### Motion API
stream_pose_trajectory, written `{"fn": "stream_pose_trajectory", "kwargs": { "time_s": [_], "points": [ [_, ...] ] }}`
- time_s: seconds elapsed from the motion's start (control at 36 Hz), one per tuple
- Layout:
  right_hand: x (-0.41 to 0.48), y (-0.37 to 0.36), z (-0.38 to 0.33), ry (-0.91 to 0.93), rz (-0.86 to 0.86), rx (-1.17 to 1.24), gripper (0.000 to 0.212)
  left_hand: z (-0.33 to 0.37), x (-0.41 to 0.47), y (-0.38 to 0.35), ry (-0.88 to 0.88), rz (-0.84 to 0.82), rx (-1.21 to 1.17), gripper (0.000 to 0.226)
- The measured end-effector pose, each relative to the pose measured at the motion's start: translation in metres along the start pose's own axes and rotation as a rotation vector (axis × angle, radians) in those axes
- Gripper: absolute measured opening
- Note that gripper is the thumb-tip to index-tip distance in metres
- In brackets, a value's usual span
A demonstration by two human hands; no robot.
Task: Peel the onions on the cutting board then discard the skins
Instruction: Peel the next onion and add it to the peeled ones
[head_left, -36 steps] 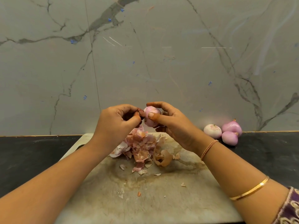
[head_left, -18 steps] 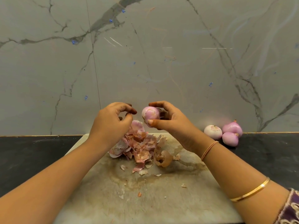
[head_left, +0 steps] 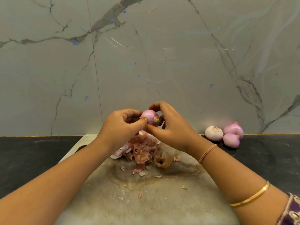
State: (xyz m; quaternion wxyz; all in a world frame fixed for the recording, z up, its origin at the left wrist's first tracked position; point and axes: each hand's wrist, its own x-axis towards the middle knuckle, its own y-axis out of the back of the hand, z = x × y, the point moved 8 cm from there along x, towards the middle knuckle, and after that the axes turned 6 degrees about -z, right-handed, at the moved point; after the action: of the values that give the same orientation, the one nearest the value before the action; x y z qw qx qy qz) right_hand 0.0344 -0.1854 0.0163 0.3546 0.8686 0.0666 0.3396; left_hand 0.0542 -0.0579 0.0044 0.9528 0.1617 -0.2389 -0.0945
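A small pink onion (head_left: 150, 117) is held in the air above the far part of the pale cutting board (head_left: 155, 200). My right hand (head_left: 172, 127) grips it from the right and below, fingers curled over its top. My left hand (head_left: 121, 125) pinches at the onion's left side with thumb and fingertips. Below the hands lies a heap of pink and brown onion skins (head_left: 142, 151), with small flakes scattered nearer to me.
Three peeled onions (head_left: 224, 134) lie together on the dark counter (head_left: 32, 155) to the right of the board, against the grey marble wall (head_left: 146, 62). The board has a handle cutout at its far left corner.
My left hand, which had drawn away to the left half a second ago, has come back to the onion. The onion has been turned, its root end now facing me.
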Motion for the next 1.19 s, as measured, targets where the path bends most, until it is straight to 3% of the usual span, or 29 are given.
{"fn": "stream_pose_trajectory", "kwargs": {
  "time_s": [0.08, 0.17, 0.5, 0.64, 0.89, 1.0, 1.14, 1.19],
  "points": [
    [0.000, 0.000, 0.001, 0.002, -0.010, -0.001, 0.057, -0.002, 0.000, 0.002, 0.008, -0.005, -0.052, 0.013],
    [0.000, 0.000, 0.000, 0.019, -0.012, -0.023, 0.052, 0.000, -0.001, 0.002, -0.008, -0.010, -0.058, 0.017],
    [-0.001, -0.002, -0.002, 0.022, -0.013, -0.037, 0.039, 0.015, -0.004, 0.002, -0.140, 0.041, 0.364, 0.022],
    [0.000, -0.002, 0.002, -0.015, -0.025, 0.000, 0.044, 0.013, -0.001, 0.008, -0.147, 0.085, 0.422, 0.025],
    [-0.001, -0.005, 0.021, -0.240, -0.051, 0.585, 0.027, -0.007, 0.007, 0.024, 0.006, 0.132, 0.098, 0.031],
    [-0.001, -0.008, 0.024, -0.297, -0.046, 0.794, 0.025, -0.014, 0.010, 0.031, 0.033, 0.138, 0.251, 0.028],
    [-0.002, -0.008, 0.030, -0.355, -0.038, 0.835, 0.018, -0.002, 0.008, 0.015, -0.063, 0.042, 0.366, 0.013],
    [-0.003, -0.009, 0.032, -0.374, -0.030, 0.833, 0.018, 0.005, 0.005, 0.012, -0.121, 0.022, 0.385, 0.037]
  ]
}}
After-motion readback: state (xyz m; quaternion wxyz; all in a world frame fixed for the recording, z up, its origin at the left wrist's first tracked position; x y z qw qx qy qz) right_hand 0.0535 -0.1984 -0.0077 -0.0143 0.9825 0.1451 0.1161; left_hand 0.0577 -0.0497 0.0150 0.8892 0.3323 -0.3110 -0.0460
